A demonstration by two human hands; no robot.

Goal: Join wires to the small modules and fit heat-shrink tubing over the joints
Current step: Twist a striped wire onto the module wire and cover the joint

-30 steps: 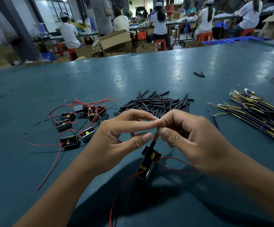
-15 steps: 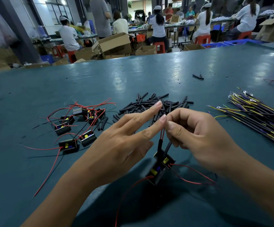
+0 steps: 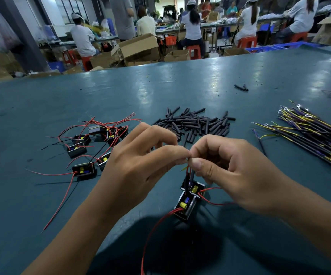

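My left hand (image 3: 138, 167) and my right hand (image 3: 232, 169) meet fingertip to fingertip above the table, both pinching the upper ends of thin red and black wires (image 3: 189, 173). From those wires hang two small black modules (image 3: 186, 203) with yellow and blue parts, the lower one touching the table. Short black sleeves sit on the wires just under my fingers. A pile of black heat-shrink tubes (image 3: 196, 124) lies beyond my hands. Several more modules with red leads (image 3: 93, 147) lie at the left.
A bundle of black, yellow and purple wires with ring terminals (image 3: 309, 135) lies at the right on the teal table (image 3: 121, 96). Two stray tube pieces (image 3: 241, 87) lie farther back. Beyond the table's far edge are cardboard boxes and seated people.
My left hand, fingers stretched out half a second ago, has curled and pinches the wire ends again against my right fingertips. The hanging modules shifted slightly.
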